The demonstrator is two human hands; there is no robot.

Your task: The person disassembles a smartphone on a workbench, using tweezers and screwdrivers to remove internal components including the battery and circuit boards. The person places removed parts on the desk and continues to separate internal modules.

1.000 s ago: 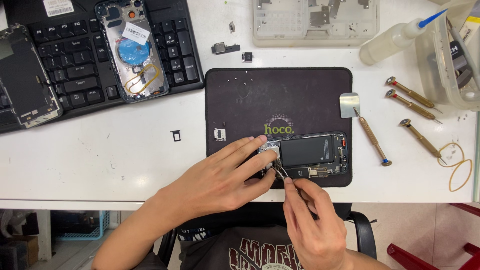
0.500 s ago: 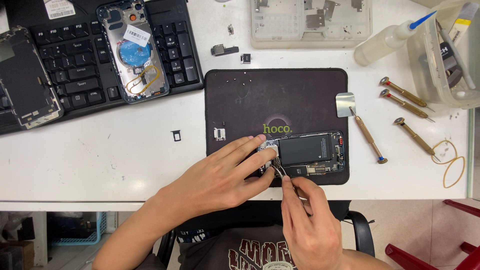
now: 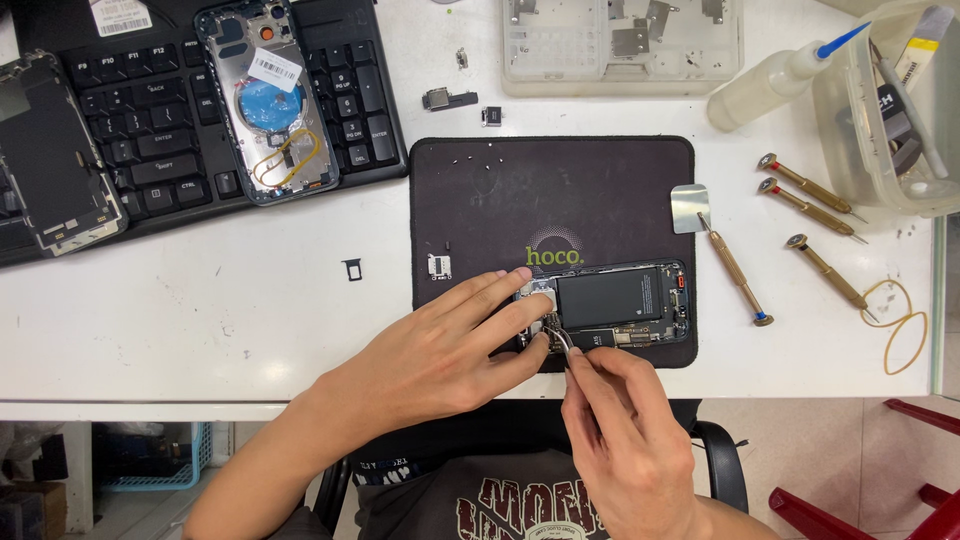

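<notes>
The opened phone (image 3: 612, 308) lies at the six o'clock edge of the dark work mat (image 3: 550, 200), its black battery showing, and both hands work at its left end. Against half a second ago little has shifted: the view sits slightly differently, but the left hand (image 3: 440, 345) stays flat over the phone's left end with its fingers (image 3: 500, 290) spread and pressing down, gripping nothing, while the right hand (image 3: 620, 420) remains pinched shut on slim metal tweezers (image 3: 556, 338) whose tips stay at the same spot among the small parts beside the battery. That steadiness suggests fine work on one small component is under way, with the phone held still for it. At eleven o'clock, a second phone housing (image 3: 268, 100) lies on a black keyboard (image 3: 170, 130), with a round blue patch at its middle and a small white rectangular barcode label above it. A larger white rectangular label (image 3: 120, 15) sits at the keyboard's top edge. At ten o'clock a detached dark screen (image 3: 55, 160) rests on the keyboard. At one o'clock stands a clear parts tray (image 3: 620, 40), and at two o'clock a squeeze bottle (image 3: 770, 85) with a blue nozzle and a clear plastic tub (image 3: 890, 110). Three brass-handled screwdrivers (image 3: 805, 195) lie at three o'clock on the white surface (image 3: 200, 300), near a rubber band (image 3: 895, 325).
</notes>
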